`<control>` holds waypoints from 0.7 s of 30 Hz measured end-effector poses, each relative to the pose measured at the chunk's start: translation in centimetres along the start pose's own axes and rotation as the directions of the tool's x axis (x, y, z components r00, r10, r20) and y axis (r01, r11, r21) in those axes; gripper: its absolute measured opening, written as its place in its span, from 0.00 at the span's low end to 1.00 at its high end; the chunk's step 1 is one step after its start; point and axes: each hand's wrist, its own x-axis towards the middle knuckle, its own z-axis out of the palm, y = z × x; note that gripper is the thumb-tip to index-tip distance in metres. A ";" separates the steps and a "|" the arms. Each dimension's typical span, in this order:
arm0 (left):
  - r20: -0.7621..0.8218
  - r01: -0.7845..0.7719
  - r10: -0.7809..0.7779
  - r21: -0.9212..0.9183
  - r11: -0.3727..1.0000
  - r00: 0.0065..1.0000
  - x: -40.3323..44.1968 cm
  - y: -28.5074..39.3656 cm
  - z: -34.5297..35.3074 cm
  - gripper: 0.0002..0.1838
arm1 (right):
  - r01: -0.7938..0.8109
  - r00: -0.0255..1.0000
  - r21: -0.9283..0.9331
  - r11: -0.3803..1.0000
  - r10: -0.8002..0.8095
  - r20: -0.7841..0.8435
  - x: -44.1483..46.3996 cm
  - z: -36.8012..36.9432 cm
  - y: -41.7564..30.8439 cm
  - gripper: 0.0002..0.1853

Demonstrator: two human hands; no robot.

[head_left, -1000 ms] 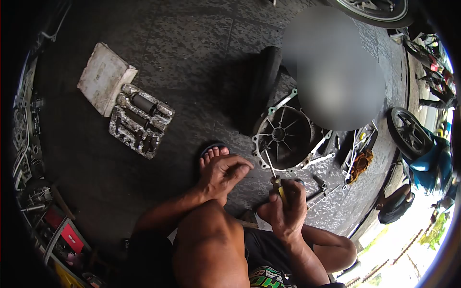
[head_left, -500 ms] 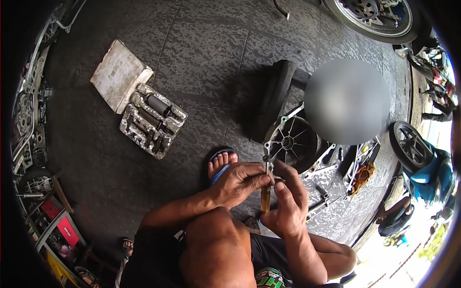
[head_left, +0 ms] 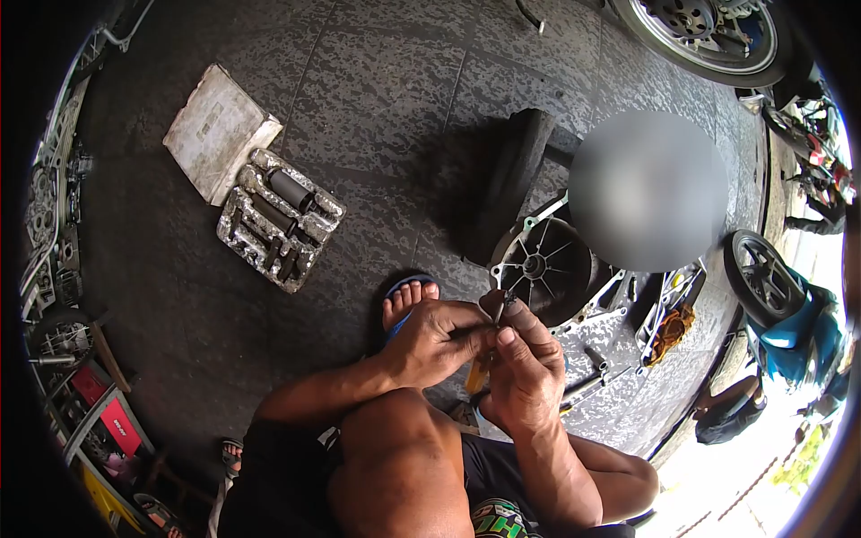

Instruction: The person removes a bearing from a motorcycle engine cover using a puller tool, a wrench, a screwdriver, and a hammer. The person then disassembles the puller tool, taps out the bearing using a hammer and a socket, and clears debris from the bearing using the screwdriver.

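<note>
My left hand (head_left: 435, 345) is closed, its thumb and fingertips pinched at the upper part of a screwdriver with an amber handle (head_left: 477, 375). The handle slants down between my two hands, partly behind the fingers. Against it, my right hand (head_left: 527, 372) is closed too, thumb pressed toward its fingers. A small dark metal piece (head_left: 511, 300) shows at the fingertips; its kind and which hand bears it are hard to make out. Just beyond the fingers lies a large round metal casing (head_left: 535, 266) with radiating ribs.
An opened tool case (head_left: 305, 260) with cylindrical pieces lies on the floor at left. A black block-like stand (head_left: 516, 179) is beside the casing. Tools (head_left: 587, 386), an orange-brown cloth (head_left: 673, 334) and a motorcycle wheel (head_left: 762, 273) are at right. A blurred patch covers the upper right.
My right hand has moved slightly left and its fingers have closed in. The screwdriver has tilted, its handle now further left. The small dark piece has come into view at the fingertips.
</note>
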 end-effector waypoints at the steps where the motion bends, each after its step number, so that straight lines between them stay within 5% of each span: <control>1: -0.023 0.014 -0.014 0.020 1.000 1.000 0.0 0.2 0.0 0.08 | 0.001 1.000 -0.001 1.000 -0.001 -0.001 0.1 -0.1 0.1 0.20; 13: -0.012 0.004 -0.001 0.210 0.978 1.000 -0.1 1.5 -0.1 0.10 | -0.017 0.996 0.181 0.983 0.001 0.088 0.3 -1.3 0.4 0.21; 21: -0.123 0.020 0.022 0.332 0.943 0.992 -0.3 0.4 -1.2 0.13 | 0.282 0.958 -0.120 0.952 -0.272 0.093 -0.1 -4.9 -3.9 0.23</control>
